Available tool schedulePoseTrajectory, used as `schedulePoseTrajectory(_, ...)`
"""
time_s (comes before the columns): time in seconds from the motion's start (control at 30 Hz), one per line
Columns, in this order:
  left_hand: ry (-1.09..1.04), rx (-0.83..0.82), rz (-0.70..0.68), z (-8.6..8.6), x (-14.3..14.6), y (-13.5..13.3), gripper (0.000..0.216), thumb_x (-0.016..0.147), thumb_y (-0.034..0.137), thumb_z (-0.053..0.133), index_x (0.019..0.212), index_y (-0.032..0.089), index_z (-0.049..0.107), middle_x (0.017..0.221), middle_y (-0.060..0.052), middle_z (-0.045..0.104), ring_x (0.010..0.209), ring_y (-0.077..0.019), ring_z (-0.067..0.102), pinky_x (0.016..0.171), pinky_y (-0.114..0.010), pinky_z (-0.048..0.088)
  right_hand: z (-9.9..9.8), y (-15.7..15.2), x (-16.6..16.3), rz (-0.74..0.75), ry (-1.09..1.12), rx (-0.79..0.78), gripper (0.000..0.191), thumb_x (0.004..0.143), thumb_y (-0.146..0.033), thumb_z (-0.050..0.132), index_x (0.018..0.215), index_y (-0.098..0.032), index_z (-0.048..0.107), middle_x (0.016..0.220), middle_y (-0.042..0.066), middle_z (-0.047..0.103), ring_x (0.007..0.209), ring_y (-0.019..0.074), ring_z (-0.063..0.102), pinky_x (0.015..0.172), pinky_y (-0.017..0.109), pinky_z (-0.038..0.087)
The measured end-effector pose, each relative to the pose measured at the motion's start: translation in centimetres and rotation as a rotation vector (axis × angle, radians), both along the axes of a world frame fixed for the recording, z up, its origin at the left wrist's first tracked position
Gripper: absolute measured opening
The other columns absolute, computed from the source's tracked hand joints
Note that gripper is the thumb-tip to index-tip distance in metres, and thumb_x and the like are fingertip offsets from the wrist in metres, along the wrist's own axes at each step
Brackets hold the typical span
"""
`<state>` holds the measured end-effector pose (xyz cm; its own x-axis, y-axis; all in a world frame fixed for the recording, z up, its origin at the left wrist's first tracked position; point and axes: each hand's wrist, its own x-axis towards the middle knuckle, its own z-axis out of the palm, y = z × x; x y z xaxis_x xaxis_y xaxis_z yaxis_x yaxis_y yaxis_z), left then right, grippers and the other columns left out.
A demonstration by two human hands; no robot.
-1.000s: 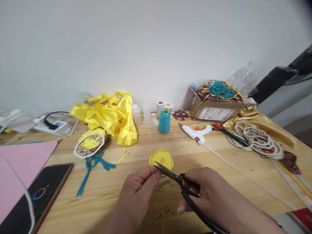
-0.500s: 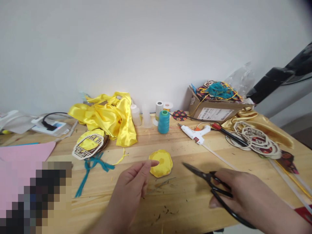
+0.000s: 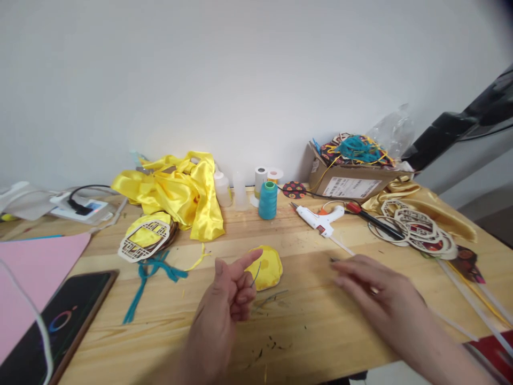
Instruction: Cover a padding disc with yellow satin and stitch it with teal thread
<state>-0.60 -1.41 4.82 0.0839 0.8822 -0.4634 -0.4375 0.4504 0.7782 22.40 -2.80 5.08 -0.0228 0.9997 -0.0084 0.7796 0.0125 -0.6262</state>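
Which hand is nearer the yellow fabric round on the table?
Left. The left hand sits just in front of the yellow fabric round, its index fingertip overlapping the round's left edge. The right hand is further off to the right, apart from it.

1. My right hand (image 3: 377,291) is motion-blurred; I can't tell what lies under it.
2. My left hand's (image 3: 224,305) fingers hide the yellow fabric disc's (image 3: 269,267) near edge.
3. The phone (image 3: 60,326) is cut off at the frame's bottom.

Left hand (image 3: 224,299) lifted over wooden table (image 3: 320,331), index finger out, just before yellow fabric disc (image 3: 267,267). Right hand (image 3: 380,294) spread flat, empty.
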Motion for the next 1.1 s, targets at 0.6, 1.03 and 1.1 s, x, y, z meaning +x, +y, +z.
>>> schedulePoseTrajectory(0.6,0.007,0.084,-0.193,-0.2,0.0,-1.1,0.038,0.075,0.036,0.064,0.109,0.017,0.065,0.060,0.002,0.057,0.054,-0.0104,0.042,0.053,-0.025,0.029,0.5,2.0,-8.4,0.082,0.772,-0.089,0.015,0.068,-0.009,0.068,0.056,-0.017,0.066,0.057,-0.004,0.057,0.058,0.0088,0.052,0.059,0.022,0.039)
schedulePoseTrajectory(1.03,0.401,0.213,-0.387,0.3,-0.2,-0.7,0.018,0.079,0.032,0.058,0.077,0.020,0.070,0.055,0.006,0.043,0.054,-0.0112,0.035,0.052,-0.023,0.029,0.3,2.0,-7.8,0.116,0.708,-0.038,0.013,0.069,-0.011,0.069,0.057,-0.017,0.065,0.063,-0.003,0.060,0.063,0.0102,0.054,0.063,0.022,0.041)
schedulePoseTrajectory(1.1,0.467,0.234,-0.413,0.2,-0.3,-0.8,0.020,0.080,0.032,0.055,0.074,0.020,0.070,0.054,0.006,0.040,0.054,-0.0117,0.035,0.052,-0.023,0.029,0.3,1.8,-8.0,0.121,0.701,-0.048,0.016,0.069,-0.012,0.069,0.055,-0.016,0.063,0.061,-0.003,0.059,0.062,0.0100,0.054,0.062,0.022,0.041)
